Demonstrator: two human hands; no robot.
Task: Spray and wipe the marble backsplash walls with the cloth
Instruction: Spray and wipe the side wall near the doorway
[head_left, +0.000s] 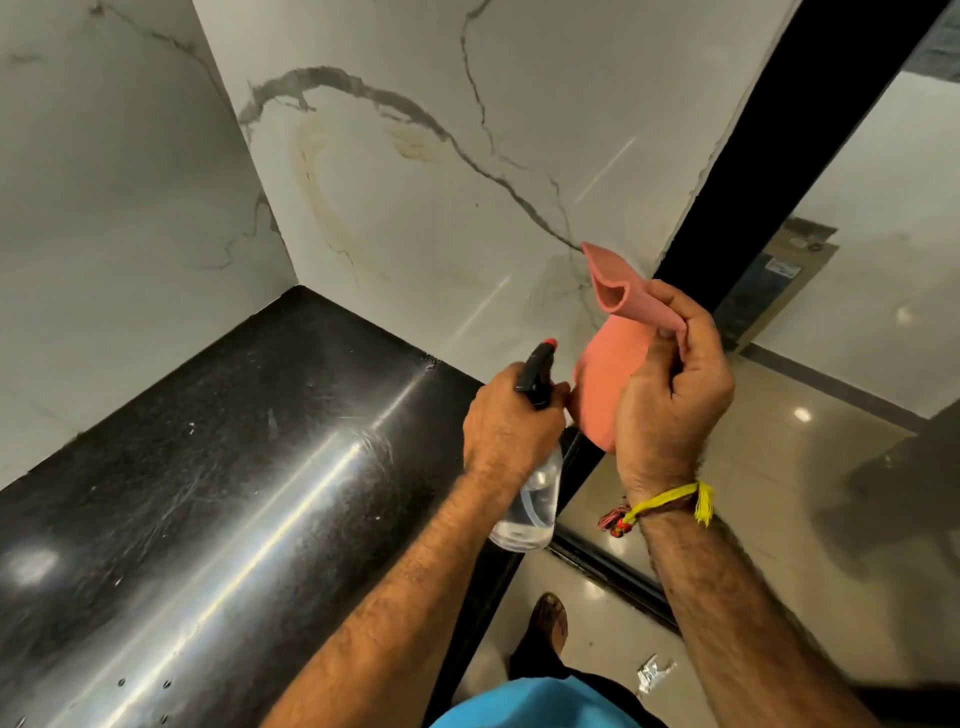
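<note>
Two white marble backsplash walls with grey veins meet in a corner: the left wall (119, 171) and the back wall (441, 171), which carries yellowish stains. My left hand (506, 423) grips a clear spray bottle (530, 506) by its black trigger head, whose red nozzle points up toward the back wall. Beside it, my right hand (670, 395) holds a bunched pink cloth (610, 364) in the air, just in front of the back wall's lower right edge. The cloth's top corner stands up above my fingers.
A glossy black stone counter (218, 478) fills the lower left below both walls. A black vertical frame (769, 156) borders the back wall on the right. Beyond it lies a shiny beige tiled floor (779, 467), with my foot (550, 618) and a scrap of wrapper (652, 673).
</note>
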